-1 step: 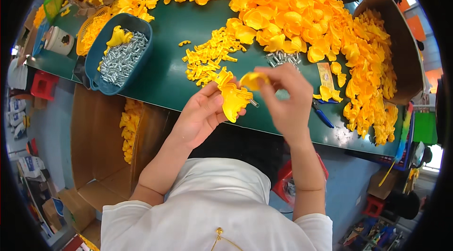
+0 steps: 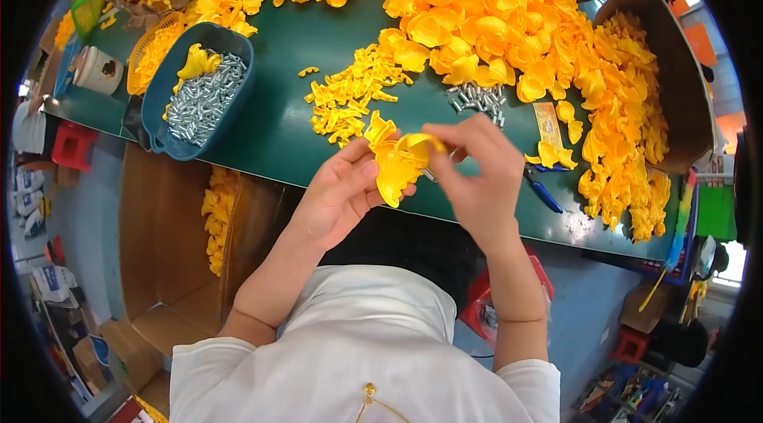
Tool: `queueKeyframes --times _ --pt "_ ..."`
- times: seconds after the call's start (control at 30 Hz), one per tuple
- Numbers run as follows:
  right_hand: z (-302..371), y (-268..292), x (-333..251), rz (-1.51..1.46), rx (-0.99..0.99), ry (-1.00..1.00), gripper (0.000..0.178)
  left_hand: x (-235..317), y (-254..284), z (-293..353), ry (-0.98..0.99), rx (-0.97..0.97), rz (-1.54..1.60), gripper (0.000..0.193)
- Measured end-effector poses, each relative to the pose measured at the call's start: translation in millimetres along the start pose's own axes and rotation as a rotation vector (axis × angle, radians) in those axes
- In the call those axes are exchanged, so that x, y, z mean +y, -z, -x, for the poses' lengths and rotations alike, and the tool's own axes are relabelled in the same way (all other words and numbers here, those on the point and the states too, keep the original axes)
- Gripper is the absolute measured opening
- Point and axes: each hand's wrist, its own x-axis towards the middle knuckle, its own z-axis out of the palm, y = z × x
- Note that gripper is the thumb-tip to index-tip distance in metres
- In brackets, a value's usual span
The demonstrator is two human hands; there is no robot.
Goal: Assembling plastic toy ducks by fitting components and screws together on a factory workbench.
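Over the table's near edge, my left hand (image 2: 343, 192) is closed round a curved yellow plastic shell piece (image 2: 393, 176), held between thumb and fingers. My right hand (image 2: 480, 172) pinches a second yellow plastic piece (image 2: 418, 143), a rounded one, against the top right of the first. A bit of a silvery metal pin (image 2: 430, 176) shows just right of the held shell; the rest of it is hidden. Beyond my hands lie a heap of small yellow plastic parts (image 2: 350, 97) and a little pile of silvery metal pins (image 2: 478, 98).
Large yellow shells (image 2: 469, 17) are heaped across the back and right of the green table (image 2: 278, 65). A blue tub (image 2: 248, 77) of metal pins stands at left. Blue-handled pliers (image 2: 544, 192) and a printed card (image 2: 548, 122) lie right. An open cardboard box (image 2: 159, 240) sits below left.
My right hand has moved slightly left, bringing its rounded yellow piece from just beside the held shell onto the shell's upper right. My left hand stays nearly still.
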Motion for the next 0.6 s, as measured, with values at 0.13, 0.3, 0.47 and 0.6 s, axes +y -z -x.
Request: queueKeyframes --times 0.13,0.3,0.47,0.6 --pt "13 -2 7 0.125 0.006 0.056 0.02 -7 -9 -1 0.006 -0.027 -0.05 0.042" --pt "22 -5 6 0.192 0.099 0.086 0.018 -11 -15 0 -0.019 -0.017 -0.084 0.041" --pt "31 -9 9 0.197 0.175 0.086 0.016 -12 -18 1 -0.038 -0.001 -0.115 0.04" --pt "37 -11 11 0.224 0.185 0.061 0.016 -16 -17 1 -0.058 -0.013 -0.169 0.04"
